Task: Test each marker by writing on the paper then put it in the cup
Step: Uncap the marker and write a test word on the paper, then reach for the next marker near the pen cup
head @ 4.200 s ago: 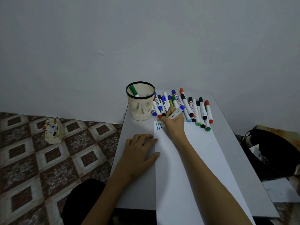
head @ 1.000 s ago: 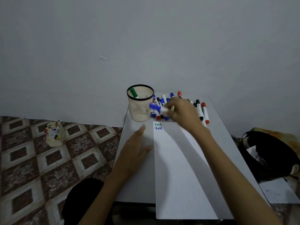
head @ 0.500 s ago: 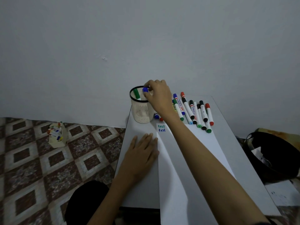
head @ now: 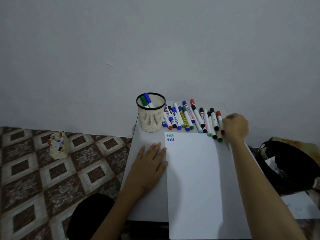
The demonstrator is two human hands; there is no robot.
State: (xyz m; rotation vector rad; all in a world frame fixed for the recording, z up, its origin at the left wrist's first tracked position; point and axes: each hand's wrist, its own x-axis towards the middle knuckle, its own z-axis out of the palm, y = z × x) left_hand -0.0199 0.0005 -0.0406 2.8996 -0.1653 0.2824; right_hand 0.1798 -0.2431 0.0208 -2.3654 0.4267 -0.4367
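A cream mesh cup with a black rim stands at the table's far left and holds a green marker and a blue marker. A row of several capped markers lies to its right. The white paper carries "test" in green and again in blue at its top left corner. My left hand lies flat on the table, fingertips touching the paper's left edge. My right hand is blurred at the row's right end, fingers curled beside a red-capped marker; any grip is hidden.
The grey table is small and butts against a plain wall. A cream box of small markers sits on the tiled floor to the left. A black bin stands close to the table's right side.
My right hand has let the blue marker go into the cup and swung right to the far end of the marker row. My left hand has stayed at the paper's edge.
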